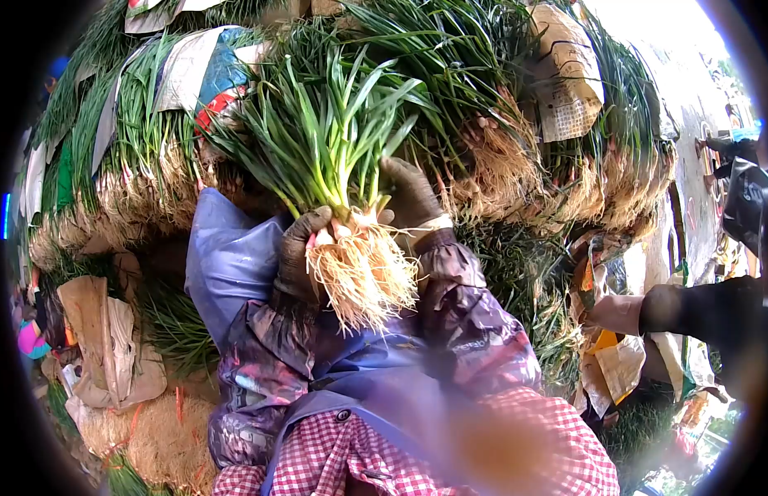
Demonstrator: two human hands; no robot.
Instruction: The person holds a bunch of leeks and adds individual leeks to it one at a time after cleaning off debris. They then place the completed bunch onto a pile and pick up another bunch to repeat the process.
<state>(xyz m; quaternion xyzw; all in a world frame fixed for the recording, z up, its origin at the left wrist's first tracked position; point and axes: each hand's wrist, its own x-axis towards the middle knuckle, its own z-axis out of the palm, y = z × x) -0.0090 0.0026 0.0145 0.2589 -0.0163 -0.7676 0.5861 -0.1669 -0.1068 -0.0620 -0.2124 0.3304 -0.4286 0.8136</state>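
In the head view a bunch of green garlic (338, 178) stands upright in front of me, leaves up. Its pale stringy roots (363, 273) hang below the pinkish stem bases. My left hand (305, 252), in a dark, soiled glove, is closed around the base of the bunch from the left. From the right, my right hand (413, 198), gloved likewise, grips the bunch, its fingers partly hidden behind the stems. A blue plastic sheet or apron (227, 260) lies beside my left arm and over my lap.
Rows of similar plants with roots outward are stacked at the left (148, 186) and right (603, 186), with sacking (566, 74) over some. Folded sacks (111, 343) lie at lower left. Another person's arm (690, 310) reaches in from the right, near loose leaves (520, 298).
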